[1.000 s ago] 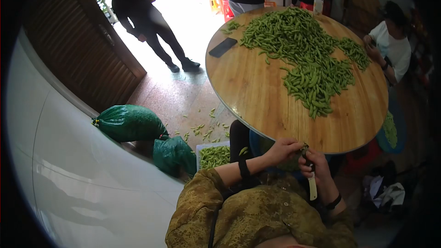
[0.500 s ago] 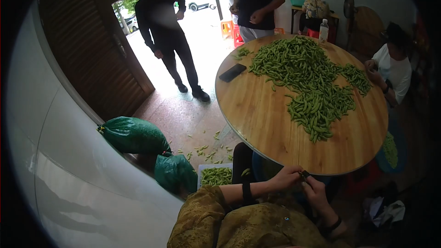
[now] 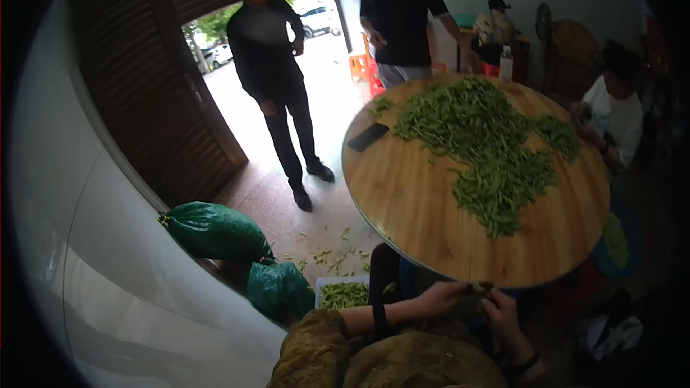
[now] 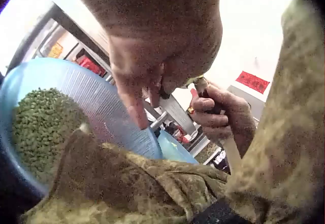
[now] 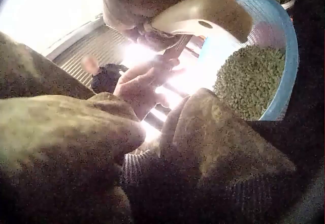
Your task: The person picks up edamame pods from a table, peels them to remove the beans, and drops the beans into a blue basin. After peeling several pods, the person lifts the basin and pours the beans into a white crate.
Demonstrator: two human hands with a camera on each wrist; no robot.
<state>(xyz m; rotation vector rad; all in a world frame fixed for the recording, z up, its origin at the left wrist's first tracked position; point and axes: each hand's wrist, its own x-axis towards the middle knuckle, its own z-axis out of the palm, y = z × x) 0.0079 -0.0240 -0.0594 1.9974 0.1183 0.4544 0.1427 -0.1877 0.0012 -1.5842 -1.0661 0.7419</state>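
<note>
At the near table edge, my left hand (image 3: 442, 298) and right hand (image 3: 501, 310) meet fingertip to fingertip. The right hand's fingers curl round a tool whose smooth cream handle (image 5: 213, 18) has a hole near its end; its dark working end is mostly covered by fingers. In the left wrist view, the left hand (image 4: 160, 56) pinches a green bean pod (image 4: 194, 80), mostly hidden, against the tool's tip. Below the hands, a blue basket (image 4: 96, 82) holds shelled green beans (image 4: 45, 127).
A heap of green pods (image 3: 467, 122) covers much of the round wooden table (image 3: 410, 208), beside a dark phone (image 3: 367, 136). Green sacks (image 3: 219, 232) lie by the wall, near a white crate (image 3: 323, 291) of pods. One person (image 3: 269, 86) stands near the doorway, another (image 3: 402, 18) behind the table.
The head view has tilted up, so table and hands sit lower. The person behind the table now stretches an arm down toward its far side. My hands stay together, the cream handle no longer showing there.
</note>
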